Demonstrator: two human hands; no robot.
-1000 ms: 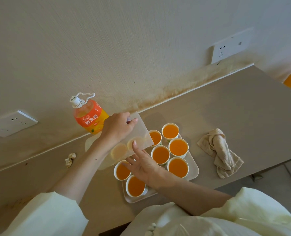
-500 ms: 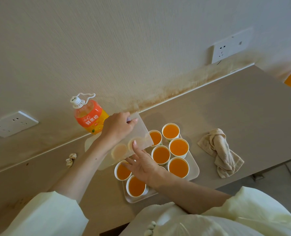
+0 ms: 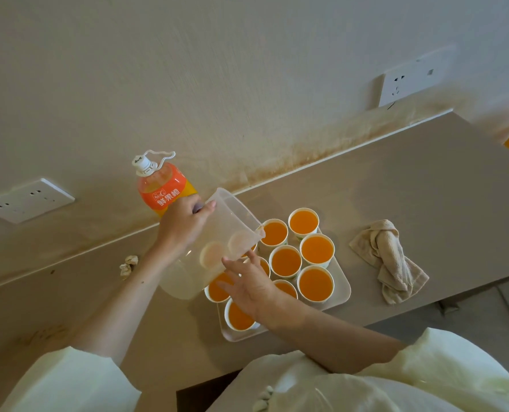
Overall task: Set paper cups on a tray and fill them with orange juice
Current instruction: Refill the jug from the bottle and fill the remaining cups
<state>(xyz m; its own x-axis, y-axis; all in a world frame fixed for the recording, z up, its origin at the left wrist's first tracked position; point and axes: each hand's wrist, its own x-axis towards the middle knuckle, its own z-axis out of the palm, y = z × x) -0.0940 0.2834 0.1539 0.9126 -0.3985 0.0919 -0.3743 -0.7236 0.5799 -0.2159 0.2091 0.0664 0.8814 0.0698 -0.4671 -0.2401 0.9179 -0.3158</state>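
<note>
The left hand (image 3: 182,227) grips a translucent plastic jug (image 3: 228,224), tilted over round white paper cups (image 3: 315,283) full of orange juice. The cups stand on a smooth, round-cornered tray (image 3: 345,288) on the bench (image 3: 396,188). The right hand (image 3: 247,288) is relaxed, with its fingers spread above the cups, beside the jug.

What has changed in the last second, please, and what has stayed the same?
The left hand, still gripping the clear jug, has turned it: its base swung down, toward the person. The right hand still touches the jug's lower side. Cups, tray, bottle and cloth stayed.
</note>
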